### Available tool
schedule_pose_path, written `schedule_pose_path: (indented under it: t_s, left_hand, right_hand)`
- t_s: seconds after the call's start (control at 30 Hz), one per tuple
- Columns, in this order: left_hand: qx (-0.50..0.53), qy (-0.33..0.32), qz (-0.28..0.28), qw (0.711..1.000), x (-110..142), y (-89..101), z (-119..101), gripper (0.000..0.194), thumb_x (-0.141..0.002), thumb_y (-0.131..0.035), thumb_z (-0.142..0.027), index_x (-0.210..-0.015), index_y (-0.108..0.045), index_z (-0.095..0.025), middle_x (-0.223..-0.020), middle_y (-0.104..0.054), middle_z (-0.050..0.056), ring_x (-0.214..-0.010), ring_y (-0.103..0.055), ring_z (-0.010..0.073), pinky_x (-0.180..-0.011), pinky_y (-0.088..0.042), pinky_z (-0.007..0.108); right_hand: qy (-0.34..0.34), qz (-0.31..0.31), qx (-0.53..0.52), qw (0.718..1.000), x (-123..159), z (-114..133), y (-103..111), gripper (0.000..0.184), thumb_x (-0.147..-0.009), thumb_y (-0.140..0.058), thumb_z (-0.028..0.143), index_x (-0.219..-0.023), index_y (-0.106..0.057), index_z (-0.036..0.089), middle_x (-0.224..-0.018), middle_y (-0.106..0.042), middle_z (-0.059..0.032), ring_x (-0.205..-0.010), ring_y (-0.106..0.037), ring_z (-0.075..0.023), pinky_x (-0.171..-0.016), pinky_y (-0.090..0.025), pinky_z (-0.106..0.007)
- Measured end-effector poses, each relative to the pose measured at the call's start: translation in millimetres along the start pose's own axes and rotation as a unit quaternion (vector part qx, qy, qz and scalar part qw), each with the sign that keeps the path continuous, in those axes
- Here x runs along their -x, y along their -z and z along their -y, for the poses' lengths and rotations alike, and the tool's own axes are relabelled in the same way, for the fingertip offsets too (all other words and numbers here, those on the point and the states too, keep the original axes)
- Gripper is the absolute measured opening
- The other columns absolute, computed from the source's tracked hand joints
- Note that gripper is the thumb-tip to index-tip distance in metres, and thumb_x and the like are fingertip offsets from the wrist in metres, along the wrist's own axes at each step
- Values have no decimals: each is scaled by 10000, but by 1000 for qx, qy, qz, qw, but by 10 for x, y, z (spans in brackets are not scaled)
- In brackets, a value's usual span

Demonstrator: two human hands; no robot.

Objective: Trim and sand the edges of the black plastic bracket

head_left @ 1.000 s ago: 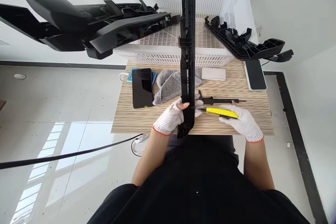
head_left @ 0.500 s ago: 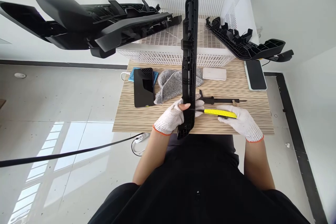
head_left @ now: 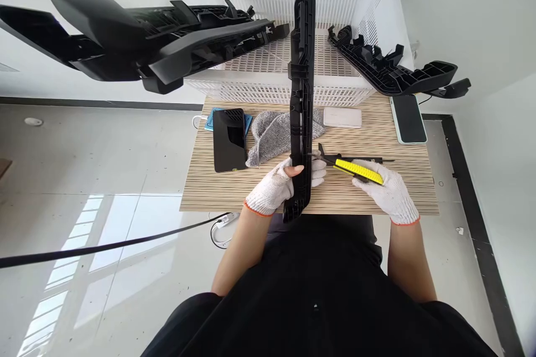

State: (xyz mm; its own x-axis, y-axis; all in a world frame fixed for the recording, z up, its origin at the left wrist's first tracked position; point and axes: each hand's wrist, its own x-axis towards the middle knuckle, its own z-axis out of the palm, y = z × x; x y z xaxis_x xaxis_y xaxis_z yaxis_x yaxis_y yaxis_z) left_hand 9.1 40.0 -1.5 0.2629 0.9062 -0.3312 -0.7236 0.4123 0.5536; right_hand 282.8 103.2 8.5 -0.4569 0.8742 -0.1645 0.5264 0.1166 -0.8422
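A long black plastic trim piece [head_left: 300,103] stands lengthwise in front of me, its ribbed inner side showing. My left hand [head_left: 272,187], in a white knit glove with a bare thumb tip, wraps round its near end; the fingers come out on the right side. In my gloved right hand [head_left: 387,189] is a yellow-and-black utility knife [head_left: 358,170]. Its thin tip points left and lies at the right edge of the trim piece, just above my left fingers; whether it touches is hard to see. Behind the knife a black caliper [head_left: 352,159] lies on the table, partly covered.
On the wood-grain table [head_left: 209,189] are a black phone [head_left: 229,139], a grey cloth [head_left: 272,136], a pale flat box [head_left: 342,117] and another phone [head_left: 408,119]. A white plastic basket [head_left: 259,89] behind holds more black trim pieces [head_left: 221,44], some jutting out both sides.
My right hand has tilted the utility knife, so its tip has moved up along the trim piece's edge. The left hand and the trim piece have hardly moved.
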Motion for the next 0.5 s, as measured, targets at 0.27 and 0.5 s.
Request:
schedule_pose_path:
  t_s: [0.27, 0.5]
  left_hand:
    - [0, 0, 5, 1000, -21, 39, 36, 535, -845, -811, -349, -1339, -712, -168, -1373, -738, 173, -1362, -645, 421, -1258, -380, 643]
    - [3, -3, -7, 1000, -14, -16, 3, 489, -807, -848, -338, -1256, -744, -172, -1311, -771, 153, -1367, -640, 422, -1252, -391, 650]
  right_hand:
    - [-5, 24, -2, 1000, -2, -38, 21, 454, -891, -793, 448, -1329, -763, 328, -1245, -799, 3, -1138, -766, -248, -1086, -602, -413]
    - [2, 18, 4, 1000, -24, -23, 12, 466, -894, -786, 465, -1333, -759, 313, -1226, -804, -5, -1097, -776, -243, -1044, -621, -392]
